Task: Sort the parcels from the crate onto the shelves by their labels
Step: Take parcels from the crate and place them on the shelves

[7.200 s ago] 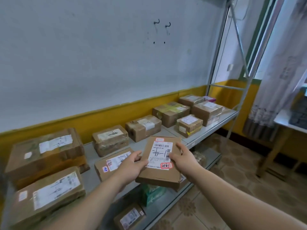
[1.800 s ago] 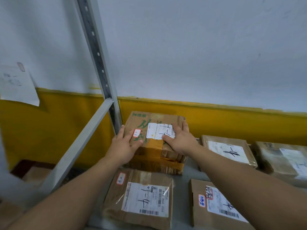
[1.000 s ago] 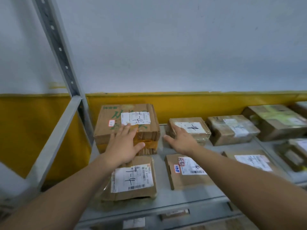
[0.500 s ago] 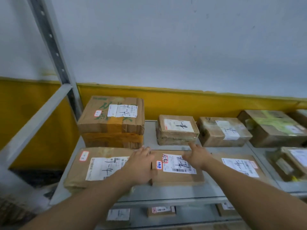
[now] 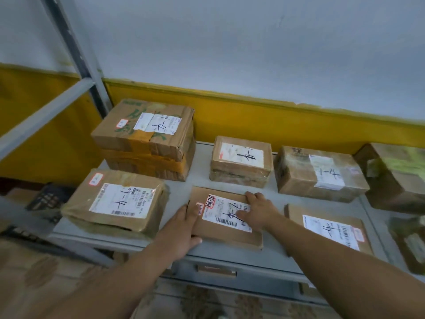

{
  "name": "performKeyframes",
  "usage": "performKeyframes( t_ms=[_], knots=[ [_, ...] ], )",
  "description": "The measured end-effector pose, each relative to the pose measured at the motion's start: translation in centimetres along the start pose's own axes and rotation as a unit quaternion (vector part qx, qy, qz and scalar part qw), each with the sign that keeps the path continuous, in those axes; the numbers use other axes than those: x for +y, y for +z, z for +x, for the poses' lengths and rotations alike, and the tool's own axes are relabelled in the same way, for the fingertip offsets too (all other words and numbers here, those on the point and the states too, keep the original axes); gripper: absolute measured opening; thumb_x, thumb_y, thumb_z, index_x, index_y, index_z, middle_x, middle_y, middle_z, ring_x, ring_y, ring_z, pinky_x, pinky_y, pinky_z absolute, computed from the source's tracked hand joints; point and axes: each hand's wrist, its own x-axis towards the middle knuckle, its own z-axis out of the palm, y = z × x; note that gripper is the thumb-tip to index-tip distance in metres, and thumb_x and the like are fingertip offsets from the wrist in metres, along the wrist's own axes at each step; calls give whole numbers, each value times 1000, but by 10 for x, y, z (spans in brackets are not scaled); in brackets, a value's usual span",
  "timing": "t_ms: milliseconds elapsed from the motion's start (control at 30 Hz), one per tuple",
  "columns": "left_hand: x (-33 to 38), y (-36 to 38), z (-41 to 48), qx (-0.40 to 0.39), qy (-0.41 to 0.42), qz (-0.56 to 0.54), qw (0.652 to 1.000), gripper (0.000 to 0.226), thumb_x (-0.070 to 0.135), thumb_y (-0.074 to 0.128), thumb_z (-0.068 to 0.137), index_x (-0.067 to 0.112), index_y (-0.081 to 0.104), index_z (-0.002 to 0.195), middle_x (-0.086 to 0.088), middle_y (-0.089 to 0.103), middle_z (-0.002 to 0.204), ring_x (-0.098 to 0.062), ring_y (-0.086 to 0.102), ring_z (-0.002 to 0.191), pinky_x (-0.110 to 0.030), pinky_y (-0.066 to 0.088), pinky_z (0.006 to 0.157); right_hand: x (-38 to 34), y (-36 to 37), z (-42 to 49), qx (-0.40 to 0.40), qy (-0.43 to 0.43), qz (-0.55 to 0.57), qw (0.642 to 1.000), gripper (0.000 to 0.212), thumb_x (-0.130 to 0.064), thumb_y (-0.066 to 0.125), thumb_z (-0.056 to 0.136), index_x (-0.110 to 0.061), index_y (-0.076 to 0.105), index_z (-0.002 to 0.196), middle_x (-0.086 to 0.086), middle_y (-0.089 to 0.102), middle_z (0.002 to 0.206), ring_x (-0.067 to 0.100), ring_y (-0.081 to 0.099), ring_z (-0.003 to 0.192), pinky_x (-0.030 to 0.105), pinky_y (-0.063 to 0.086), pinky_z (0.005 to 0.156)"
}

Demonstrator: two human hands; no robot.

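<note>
- Flat parcel (image 5: 226, 234): lies label (image 5: 219, 210) up at the front edge of the grey shelf (image 5: 179, 196), under both hands.
- Left hand (image 5: 184, 229): fingers straight, laid on the parcel's 8 o'clock corner, thumb against its near edge.
- Right hand (image 5: 258, 210): flat, fingers spread over the label towards 3 o'clock.
- Neighbours: wrapped parcel (image 5: 115, 201) at 9 o'clock, small parcel (image 5: 240, 161) at 12 o'clock, both apart from it.

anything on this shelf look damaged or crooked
The front-left parcel looks crushed: its lower front edge sags and bulges under the plastic wrap. Nothing else stands out.
</note>
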Motion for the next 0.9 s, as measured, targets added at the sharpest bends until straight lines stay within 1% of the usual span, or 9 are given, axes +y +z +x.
performKeyframes(
  t_ms=[100,167,333,400,500,567,733,833,900],
  knots=[
    [-2,7,-13,17,-10,13,1000,91,52,55,91,28,-7,153,-3,12,158,-22,30,139,-36,30,115,1,9,-7,-2,-15,-6,1000,78,-56,47,96,-19,14,156,9,26,156,35,36,135,41,34,110],
    [-4,9,-19,20,-18,19,999,91,54,55,90,29,-6,154,-1,16,157,-20,30,139,-36,30,115,1,16,-12,-2,-20,0,1000,78,-56,45,97,-19,10,157,8,22,158,35,33,137,41,33,111],
    [-7,1,-21,17,3,10,1000,93,57,61,84,28,6,152,-1,17,155,-20,24,141,-36,30,115,-5,20,-23,16,-11,42,999,78,-51,47,99,-22,6,158,5,6,164,36,26,143,44,30,114],
    [-6,-5,-19,16,12,8,1000,93,57,65,81,28,10,151,-1,15,157,-21,20,143,-40,30,116,-9,21,-29,32,7,61,998,76,-48,50,98,-23,9,157,6,2,165,36,30,141,43,33,112],
    [-3,-11,-17,-6,13,21,1000,96,54,65,83,24,7,153,-2,9,160,-23,16,146,-43,27,118,-17,26,-38,37,32,86,995,77,-43,55,97,-20,11,156,9,-4,165,37,37,137,41,38,109],
    [-1,-11,-16,-12,15,28,999,96,54,64,83,23,6,153,-4,8,160,-24,15,146,-42,26,118,-22,29,-45,35,43,93,994,77,-41,57,96,-18,13,155,10,-6,165,37,38,137,40,37,110],
    [-7,-21,-14,-26,38,20,999,100,69,55,81,26,1,154,-5,-4,162,-28,-1,149,-48,15,120,-26,12,-50,61,61,80,993,75,-45,55,96,-17,17,155,13,9,163,37,32,140,43,33,113],
    [-9,-40,1,3,62,17,998,92,68,52,84,27,8,153,-5,4,163,-27,2,149,-49,12,120,-21,-15,-47,103,58,80,990,72,-47,51,96,-18,21,154,13,24,158,35,31,140,47,35,112],
    [-2,-56,13,16,59,13,998,86,62,51,88,26,10,154,-4,5,163,-28,4,149,-49,12,119,-16,-35,-42,124,53,78,988,73,-48,50,96,-17,21,155,14,26,157,35,28,142,47,31,115]
  ],
)
